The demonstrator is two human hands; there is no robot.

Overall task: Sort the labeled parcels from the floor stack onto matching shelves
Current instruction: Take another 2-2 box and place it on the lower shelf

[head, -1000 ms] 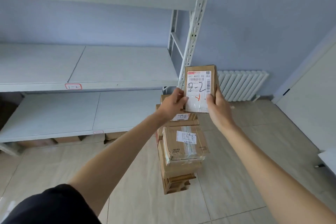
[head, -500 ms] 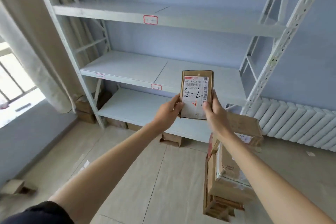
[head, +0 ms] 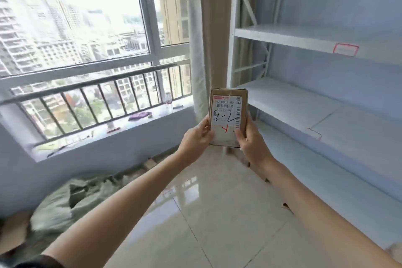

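Observation:
A small brown cardboard parcel [head: 228, 115] is held upright in front of me, its white label marked "2-2" by hand with a red mark below. My left hand [head: 196, 139] grips its lower left edge and my right hand [head: 250, 140] grips its lower right edge. The white metal shelf rack [head: 304, 102] stands to the right, with red-framed tags on a shelf edge at the upper tag [head: 345, 49] and the lower tag [head: 315, 134]. The floor stack is out of view.
A large window with a railing [head: 91, 87] fills the left, its sill [head: 104, 135] strewn with small items. A curtain [head: 204, 39] hangs beside the rack. Rubble and sacks [head: 65, 202] lie along the wall at lower left. Tiled floor [head: 206, 213] lies ahead.
My view has swung left, from the floor stack and radiator past the rack to the window. Both hands have kept the parcel held upright in front of me.

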